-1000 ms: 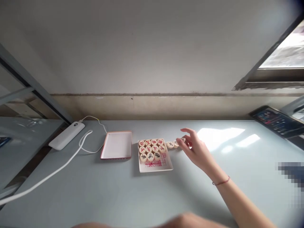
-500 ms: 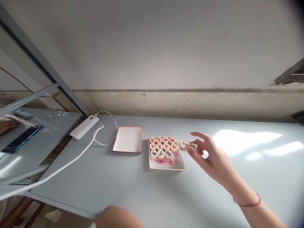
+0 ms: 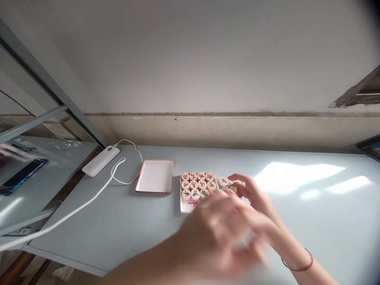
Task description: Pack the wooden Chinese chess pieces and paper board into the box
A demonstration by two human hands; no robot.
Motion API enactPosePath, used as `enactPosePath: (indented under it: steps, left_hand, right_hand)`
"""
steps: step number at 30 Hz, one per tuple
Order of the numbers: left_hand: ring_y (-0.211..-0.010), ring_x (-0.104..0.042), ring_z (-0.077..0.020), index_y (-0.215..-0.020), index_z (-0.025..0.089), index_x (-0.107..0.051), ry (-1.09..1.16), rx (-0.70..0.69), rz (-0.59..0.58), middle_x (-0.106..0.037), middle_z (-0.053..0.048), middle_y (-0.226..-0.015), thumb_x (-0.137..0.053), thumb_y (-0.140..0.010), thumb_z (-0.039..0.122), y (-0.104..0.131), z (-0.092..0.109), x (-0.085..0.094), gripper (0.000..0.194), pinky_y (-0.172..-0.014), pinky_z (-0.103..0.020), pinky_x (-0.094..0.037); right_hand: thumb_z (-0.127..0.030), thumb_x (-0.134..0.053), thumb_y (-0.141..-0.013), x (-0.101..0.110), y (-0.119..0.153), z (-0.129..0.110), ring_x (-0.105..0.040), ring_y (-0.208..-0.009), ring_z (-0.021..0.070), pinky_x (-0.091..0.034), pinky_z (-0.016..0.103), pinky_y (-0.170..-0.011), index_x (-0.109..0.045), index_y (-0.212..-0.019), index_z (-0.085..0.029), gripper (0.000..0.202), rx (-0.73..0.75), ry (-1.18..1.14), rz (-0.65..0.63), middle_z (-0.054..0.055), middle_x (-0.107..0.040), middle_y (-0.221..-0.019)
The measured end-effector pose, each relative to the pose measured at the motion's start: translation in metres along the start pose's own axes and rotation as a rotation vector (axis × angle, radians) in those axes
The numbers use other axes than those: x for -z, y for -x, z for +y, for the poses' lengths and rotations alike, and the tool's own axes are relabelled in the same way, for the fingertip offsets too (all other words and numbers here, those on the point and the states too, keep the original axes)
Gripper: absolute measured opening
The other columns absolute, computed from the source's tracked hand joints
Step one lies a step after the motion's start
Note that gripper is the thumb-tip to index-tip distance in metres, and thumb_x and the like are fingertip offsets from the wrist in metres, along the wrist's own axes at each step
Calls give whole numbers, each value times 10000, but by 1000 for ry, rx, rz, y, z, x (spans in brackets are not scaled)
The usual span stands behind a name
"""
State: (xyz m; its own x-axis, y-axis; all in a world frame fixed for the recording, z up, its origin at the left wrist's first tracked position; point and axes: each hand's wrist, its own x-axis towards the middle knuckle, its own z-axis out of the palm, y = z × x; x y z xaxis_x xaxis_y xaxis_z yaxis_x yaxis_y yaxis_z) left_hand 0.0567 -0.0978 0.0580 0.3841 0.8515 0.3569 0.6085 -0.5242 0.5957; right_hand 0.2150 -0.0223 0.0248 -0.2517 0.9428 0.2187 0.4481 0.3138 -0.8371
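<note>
A shallow white box holds several round xiangqi pieces, red-marked ones in two rows and black-marked ones in a third. Just right of it, a black-marked piece lies on the table. My right hand is at the pieces beside the box, its fingers bent around a pale piece. Blurred by motion, my left hand reaches across in front of the box and overlaps my right hand; it hides the box's lower right part, and its grip is unclear.
The box's lid lies left of the box, inner side up. A white power bank with a white cable is further left. On the adjoining table are a phone and a clear glass object. Sunlight glares on the right side of the table.
My left hand has come in from the bottom and crossed over toward my right hand. My right hand stays by the loose pieces. The whole view has shifted slightly.
</note>
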Motion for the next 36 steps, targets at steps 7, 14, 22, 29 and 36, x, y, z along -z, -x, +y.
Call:
enactPosePath:
  steps: [7,14,22,29,36]
  left_hand:
    - [-1018,-625,-182,-1300,284,-446,71,-36,125,-590,-57,-1163,-524,-917,267,-44,-53,-12,391,-881,-339,-559]
    - [-993,-643,-187,-1300,288,-458,110,39,18,-622,-54,-1142,-542,-906,235,-35,-62,-15,406,-813,-310,-574]
    - [-913,-626,-170,-882,218,-588,115,81,44,-661,-16,-967,-608,-840,141,-35,-70,-19,90,-749,-285,-534]
    - [-776,-581,-192,-808,212,-592,-215,-5,-41,-675,21,-760,-664,-789,121,-38,-75,-29,118,-710,-346,-455]
    - [-794,-579,-165,-778,186,-598,-290,-72,-96,-632,3,-839,-630,-838,170,-40,-81,-33,70,-734,-313,-428]
  right_hand:
    - [-478,-476,-895,-3,-5,1,-497,-553,118,-407,226,-470,-393,-955,-244,256,-175,-320,-25,-18,-563,-662]
    - [-494,-453,-902,-13,-2,0,-482,-566,116,-395,230,-484,-399,-968,-241,266,-205,-328,-175,-13,-577,-708]
    - [-523,-456,-889,-4,-8,4,-491,-544,125,-365,228,-454,-418,-969,-232,304,-200,-268,-52,-18,-552,-631]
    - [-534,-474,-876,6,-13,6,-488,-551,121,-383,236,-479,-469,-971,-222,326,-217,-237,-4,-2,-581,-652]
    - [-505,-478,-880,-1,-10,8,-425,-537,113,-386,242,-486,-468,-981,-222,301,-171,-168,-74,-45,-478,-606]
